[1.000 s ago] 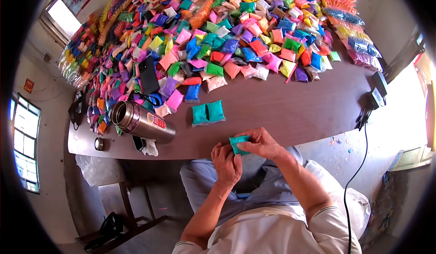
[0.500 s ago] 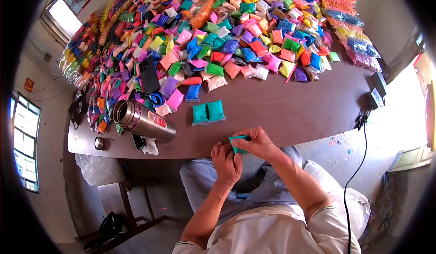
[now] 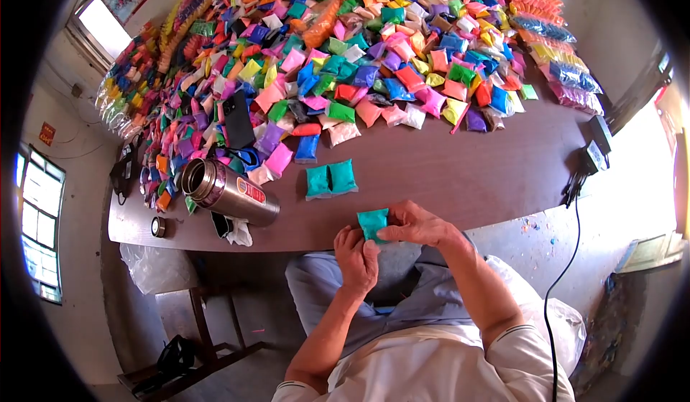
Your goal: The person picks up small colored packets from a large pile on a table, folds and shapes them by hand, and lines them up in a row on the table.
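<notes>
A small teal packet [image 3: 372, 224] is held between both hands at the table's front edge, its face turned up. My left hand [image 3: 356, 260] grips its lower left side with curled fingers, the thumb at the packet's bottom. From the right, my right hand [image 3: 415, 225] pinches the packet's right side between thumb and fingers. Two more teal packets, a left one [image 3: 317, 182] and a right one [image 3: 343, 176], lie side by side on the brown table [image 3: 431, 165], just beyond my hands.
A large heap of colourful packets [image 3: 359, 64] covers the table's far side. An open steel flask [image 3: 241, 195] lies tilted at the left, near a round lid [image 3: 158, 227], crumpled tissue [image 3: 238, 235] and a black phone [image 3: 237, 120]. A power adapter [image 3: 595, 155] sits at the right edge.
The teal packet has been raised and turned, so more of its face shows. My right hand has shifted slightly right and down along its side.
</notes>
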